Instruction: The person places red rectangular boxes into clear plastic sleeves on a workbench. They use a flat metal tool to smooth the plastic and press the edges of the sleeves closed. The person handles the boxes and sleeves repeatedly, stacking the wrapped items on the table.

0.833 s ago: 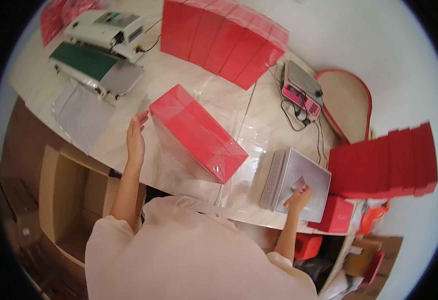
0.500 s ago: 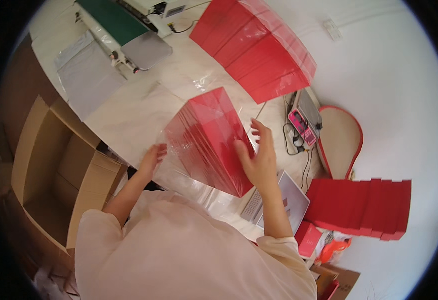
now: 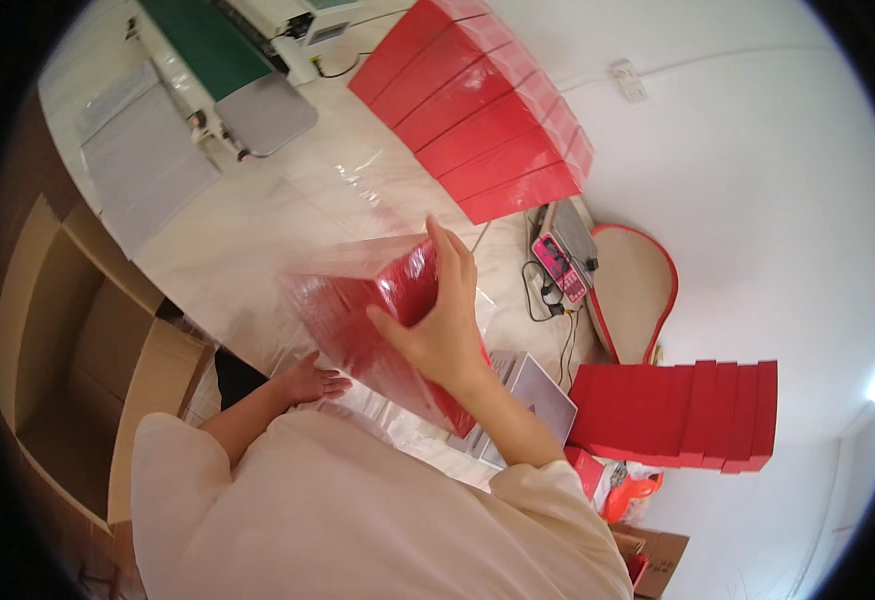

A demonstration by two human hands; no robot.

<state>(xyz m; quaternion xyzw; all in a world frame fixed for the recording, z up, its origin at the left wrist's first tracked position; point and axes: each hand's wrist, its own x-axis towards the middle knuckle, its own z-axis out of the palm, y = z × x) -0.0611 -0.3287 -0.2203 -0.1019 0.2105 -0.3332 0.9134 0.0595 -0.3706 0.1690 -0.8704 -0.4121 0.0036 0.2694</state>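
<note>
We see red box [image 3: 378, 330] in clear film, tilted over worktop [image 3: 258, 220] edge | right hand [image 3: 438, 330] open, flat on its side; left hand [image 3: 313, 385] open beneath | likely light, stiff, slippery: support opposite faces.

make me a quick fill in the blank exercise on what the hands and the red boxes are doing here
1. The right hand presses flat on the side of a ____ box wrapped in clear film.
2. The left hand rests at the table edge, ____ that box.
3. The row of red boxes at the far end of the table lies beside a sealing machine with a ____ belt.
4. The open cardboard carton stands to the person's ____.

Missing words: red; below; green; left
</note>
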